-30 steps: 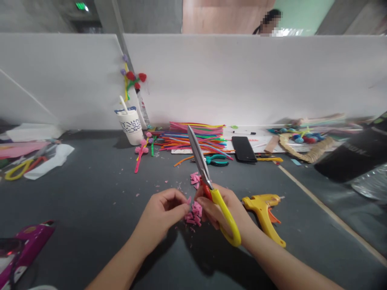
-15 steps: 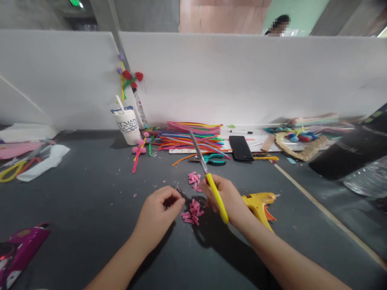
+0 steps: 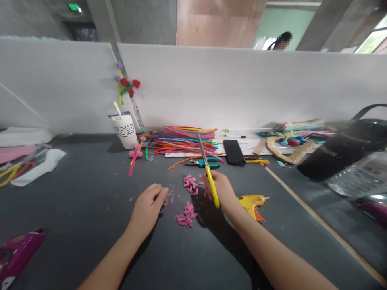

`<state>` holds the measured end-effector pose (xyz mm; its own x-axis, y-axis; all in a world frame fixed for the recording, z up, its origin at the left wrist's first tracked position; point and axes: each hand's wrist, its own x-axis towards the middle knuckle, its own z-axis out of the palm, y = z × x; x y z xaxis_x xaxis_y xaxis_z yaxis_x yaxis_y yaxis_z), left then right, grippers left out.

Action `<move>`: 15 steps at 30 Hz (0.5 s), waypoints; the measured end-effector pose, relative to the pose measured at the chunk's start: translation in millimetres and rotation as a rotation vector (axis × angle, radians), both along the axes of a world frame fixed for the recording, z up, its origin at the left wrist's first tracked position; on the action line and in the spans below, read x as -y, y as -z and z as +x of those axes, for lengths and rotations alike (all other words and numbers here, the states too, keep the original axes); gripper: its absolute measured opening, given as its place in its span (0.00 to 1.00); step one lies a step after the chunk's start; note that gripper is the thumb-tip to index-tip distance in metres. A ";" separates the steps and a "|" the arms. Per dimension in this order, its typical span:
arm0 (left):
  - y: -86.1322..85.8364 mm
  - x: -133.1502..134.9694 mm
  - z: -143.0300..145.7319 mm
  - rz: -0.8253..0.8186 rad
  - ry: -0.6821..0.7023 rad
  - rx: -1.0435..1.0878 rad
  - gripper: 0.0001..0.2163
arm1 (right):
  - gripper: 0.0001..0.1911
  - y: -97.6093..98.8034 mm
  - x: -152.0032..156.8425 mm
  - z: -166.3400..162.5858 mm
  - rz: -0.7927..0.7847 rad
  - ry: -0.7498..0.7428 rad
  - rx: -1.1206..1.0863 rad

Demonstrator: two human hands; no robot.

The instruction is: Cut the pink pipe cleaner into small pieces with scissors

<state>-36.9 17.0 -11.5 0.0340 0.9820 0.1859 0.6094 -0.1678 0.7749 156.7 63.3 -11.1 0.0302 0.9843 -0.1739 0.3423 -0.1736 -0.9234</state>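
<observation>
From the head view, I see two bare hands over the middle of the dark desk (image 3: 90, 225), clear of one another. The right hand (image 3: 222, 189) has its grip wrapped around the yellow handle of a pair of scissors (image 3: 212, 183), blades together and pointing toward the desk's far edge. The left hand (image 3: 148, 207) sits nearer the left edge, its fingers curled in and the thumb laid along them; whether that grip pinches anything, I can't tell. Between the hands lie two heaps of snipped pink pieces: the far heap (image 3: 190, 183) close by the right hand's fingertips, the near heap (image 3: 186, 215) on the side toward the near edge. A yellow glue gun (image 3: 253, 203) rests partly hidden behind the right forearm. Along the far edge, below a white partition (image 3: 242, 88), there's a patterned cup (image 3: 125, 133), a bundle of coloured pipe cleaners (image 3: 187, 141) and a black phone (image 3: 234, 152), with teal-handled pliers (image 3: 208, 163) just in front of the bundle.
</observation>
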 end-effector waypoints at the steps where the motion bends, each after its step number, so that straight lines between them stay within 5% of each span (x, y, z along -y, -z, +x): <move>1: 1.2 -0.3 -0.4 -0.003 -0.013 0.009 0.11 | 0.10 -1.7 2.9 1.9 0.017 0.004 -0.022; 4: 2.8 1.0 2.0 -0.003 0.030 0.006 0.04 | 0.06 -8.2 11.5 5.9 0.059 -0.002 -0.094; 10: 0.4 11.3 15.0 0.011 0.331 -0.155 0.07 | 0.03 -15.2 18.8 6.2 0.067 -0.068 -0.154; 15: 3.9 12.4 17.3 0.006 0.383 -0.280 0.08 | 0.01 -16.0 20.6 6.1 0.042 -0.108 -0.104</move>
<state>-19.6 4.5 -15.4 0.4435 0.8878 0.1234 0.6880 -0.4254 0.5880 162.8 42.7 4.9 -0.0920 0.9873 -0.1294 0.2591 -0.1017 -0.9605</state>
